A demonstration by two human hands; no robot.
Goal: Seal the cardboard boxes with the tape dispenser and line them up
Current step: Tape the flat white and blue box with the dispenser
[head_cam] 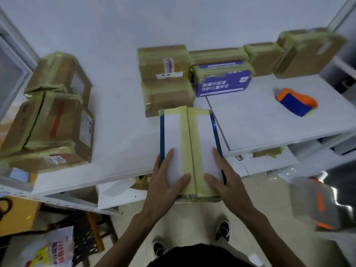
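White table (119,132) surfaces meet along a seam and run back to a pale wall. At the front edge sits a white box (171,132) with blue side edges, its flaps closed under yellowish tape (185,143) laid along the centre seam; its near end reaches out past the table's edge, and I cannot tell whether it rests on the table. Both hands lie on its top at the near end. The left hand (167,180) has its fingers stretched along the left edge, thumb pointing inward toward the tape. The right hand (223,180) mirrors it on the right edge. The orange and blue tape dispenser (295,102) lies well apart on the right part of the table, untouched. Taped brown boxes (57,120) are piled at the left. A brown stack (165,79) stands just behind the white box, with a blue printed box (221,83) beside it and more brown boxes (308,54) further right. Below, black shoes (159,249) stand on the tiled floor.
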